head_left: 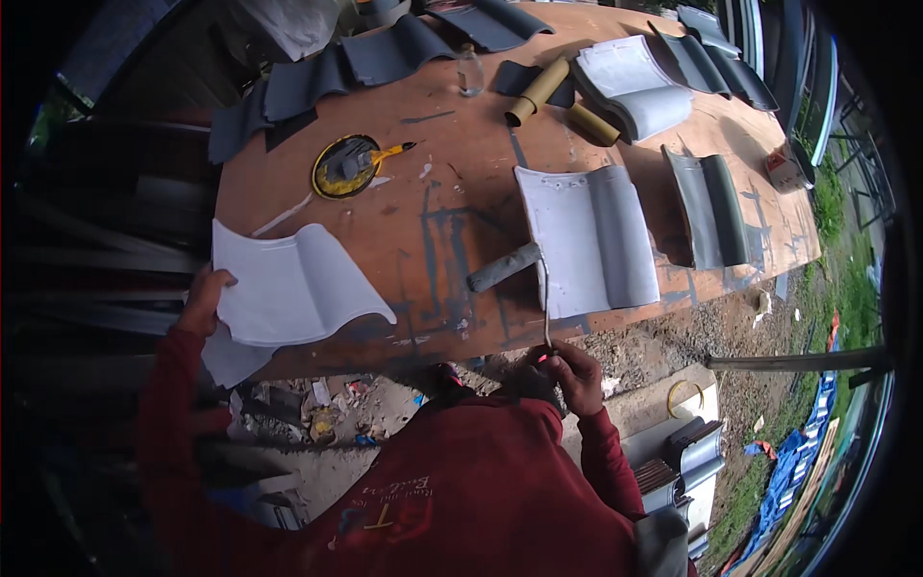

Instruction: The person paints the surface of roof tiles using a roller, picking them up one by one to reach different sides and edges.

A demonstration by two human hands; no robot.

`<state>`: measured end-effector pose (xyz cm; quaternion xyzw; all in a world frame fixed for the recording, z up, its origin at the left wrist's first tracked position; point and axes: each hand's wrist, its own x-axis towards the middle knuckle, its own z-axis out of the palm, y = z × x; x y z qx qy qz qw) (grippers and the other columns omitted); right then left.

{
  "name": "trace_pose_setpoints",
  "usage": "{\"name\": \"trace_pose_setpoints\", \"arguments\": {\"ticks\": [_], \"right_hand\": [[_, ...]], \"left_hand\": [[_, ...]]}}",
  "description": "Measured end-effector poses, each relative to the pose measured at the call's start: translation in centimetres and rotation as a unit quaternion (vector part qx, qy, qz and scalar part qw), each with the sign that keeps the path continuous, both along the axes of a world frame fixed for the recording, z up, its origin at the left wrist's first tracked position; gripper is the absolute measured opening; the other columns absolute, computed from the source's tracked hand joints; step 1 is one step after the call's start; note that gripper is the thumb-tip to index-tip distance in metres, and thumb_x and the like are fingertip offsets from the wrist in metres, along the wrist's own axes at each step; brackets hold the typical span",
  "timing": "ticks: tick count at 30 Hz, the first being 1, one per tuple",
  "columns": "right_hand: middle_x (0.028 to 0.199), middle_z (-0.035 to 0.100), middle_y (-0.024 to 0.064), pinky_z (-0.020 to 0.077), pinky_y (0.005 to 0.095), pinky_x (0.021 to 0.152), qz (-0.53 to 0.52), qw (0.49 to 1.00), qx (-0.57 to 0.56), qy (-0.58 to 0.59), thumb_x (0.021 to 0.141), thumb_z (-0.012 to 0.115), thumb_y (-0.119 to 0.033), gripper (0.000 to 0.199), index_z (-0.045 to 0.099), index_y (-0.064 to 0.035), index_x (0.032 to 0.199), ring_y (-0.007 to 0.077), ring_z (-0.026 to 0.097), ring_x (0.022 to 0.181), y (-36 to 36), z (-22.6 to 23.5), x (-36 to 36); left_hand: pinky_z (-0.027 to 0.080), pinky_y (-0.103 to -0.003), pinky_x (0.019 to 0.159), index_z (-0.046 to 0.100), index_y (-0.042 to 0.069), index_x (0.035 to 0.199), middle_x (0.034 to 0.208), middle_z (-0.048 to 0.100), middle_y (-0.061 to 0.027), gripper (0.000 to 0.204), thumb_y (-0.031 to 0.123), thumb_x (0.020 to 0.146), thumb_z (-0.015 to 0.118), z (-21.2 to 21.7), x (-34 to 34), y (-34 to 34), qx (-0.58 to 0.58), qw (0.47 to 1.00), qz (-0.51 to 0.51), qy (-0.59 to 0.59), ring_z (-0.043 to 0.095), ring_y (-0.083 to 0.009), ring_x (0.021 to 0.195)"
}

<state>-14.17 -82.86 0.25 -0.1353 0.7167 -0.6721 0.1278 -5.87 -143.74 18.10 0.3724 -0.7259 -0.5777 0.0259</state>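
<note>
My left hand (204,300) grips the left edge of a white curved roof tile (288,288) at the table's near left. Another white piece (231,360) shows beneath that tile, mostly covered. In my right hand (574,375), near the front edge, is the handle of a small paint roller (505,267) with a grey-stained cover. Its wire frame runs up along a second white roof tile (567,240), and the cover lies at that tile's left edge; I cannot tell whether they touch. A yellow-rimmed round lid (325,180) holds grey paint and a yellow-handled brush (392,152).
Grey tiles (399,50) line the wooden table's far edge (577,19). A glass jar (470,73), brown tubes (538,91), stacked white tiles (630,82), a grey-green tile (710,207) and a can (786,168) stand around it. More tiles (697,457) lie on the ground at right.
</note>
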Motion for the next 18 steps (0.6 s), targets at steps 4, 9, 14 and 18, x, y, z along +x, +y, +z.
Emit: {"name": "trace_pose_setpoints", "arguments": {"ticks": [4, 9, 14, 18], "right_hand": [[0.083, 0.064, 0.0016, 0.0472, 0.0235, 0.056, 0.010, 1.000, -0.014, -0.023, 0.103, 0.067, -0.031, 0.045, 0.065, 0.0041, 0.131, 0.0056, 0.056, 0.064, 1.5, 2.1, 0.9], [0.086, 0.065, 0.0034, 0.0464, 0.0239, 0.057, 0.067, 0.998, 0.000, -0.018, 0.103, 0.067, -0.030, 0.043, 0.067, 0.0040, 0.128, 0.0064, 0.056, 0.064, -0.3, 6.0, 1.2], [0.087, 0.065, 0.0106, 0.0491, 0.0338, 0.062, 0.147, 0.981, 0.076, 0.105, 0.099, 0.066, -0.007, 0.028, 0.067, 0.0030, 0.125, 0.0171, 0.063, 0.072, -7.5, 14.1, 0.8], [0.091, 0.067, 0.0177, 0.0516, 0.0384, 0.068, 0.179, 0.958, 0.076, 0.210, 0.096, 0.065, -0.001, 0.028, 0.067, 0.0028, 0.123, 0.0288, 0.067, 0.077, -14.4, 16.5, 1.4]], "left_hand": [[0.056, -0.038, 0.059, 0.063, -0.001, 0.113, 0.089, 0.067, -0.0106, 0.035, 0.016, 0.083, 0.062, -0.4, -8.4, 0.8, -0.035, 0.982, -0.107, -0.153, 0.070, -0.0229, 0.074], [0.047, -0.041, 0.045, 0.065, -0.007, 0.096, 0.083, 0.069, -0.0190, 0.025, 0.012, 0.080, 0.064, 2.9, -15.5, 4.4, -0.097, 0.966, -0.154, -0.185, 0.065, -0.0289, 0.055], [0.043, -0.046, 0.050, 0.066, -0.009, 0.100, 0.082, 0.069, -0.0188, 0.030, 0.011, 0.077, 0.065, 1.7, -19.4, 2.9, -0.179, 0.920, -0.260, -0.231, 0.064, -0.0321, 0.056], [0.044, -0.049, 0.063, 0.067, -0.009, 0.109, 0.103, 0.068, -0.0214, 0.038, 0.011, 0.076, 0.066, 1.6, -19.0, 3.5, -0.204, 0.927, -0.231, -0.216, 0.065, -0.0299, 0.083]]}}
